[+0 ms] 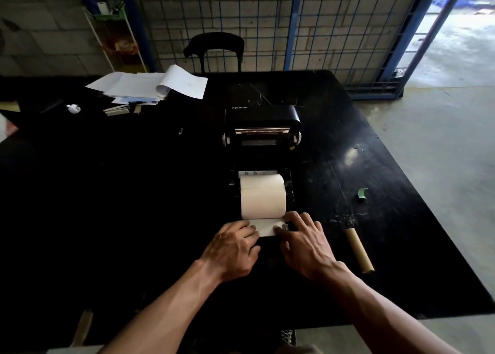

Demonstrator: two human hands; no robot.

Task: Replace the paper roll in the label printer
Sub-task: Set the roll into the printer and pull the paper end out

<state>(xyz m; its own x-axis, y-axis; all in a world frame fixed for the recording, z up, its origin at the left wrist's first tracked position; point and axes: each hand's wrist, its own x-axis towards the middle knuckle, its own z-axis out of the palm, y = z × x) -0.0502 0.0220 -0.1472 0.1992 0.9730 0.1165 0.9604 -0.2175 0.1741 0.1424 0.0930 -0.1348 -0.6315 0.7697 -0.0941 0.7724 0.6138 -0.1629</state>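
Note:
The black label printer lies open on the dark table, its lid swung back and away from me. A full white paper roll sits in the printer's bay. A loose strip of paper runs from the roll toward me over the printer's front edge. My left hand presses fingertips on the strip's left side. My right hand rests fingers on the strip's right side, by the front corner of the printer. An empty brown cardboard core lies on the table to the right.
A stack of white papers and a stapler lie at the far left of the black table. A small green tape piece sits to the right. A black chair stands behind the table, before a wire fence.

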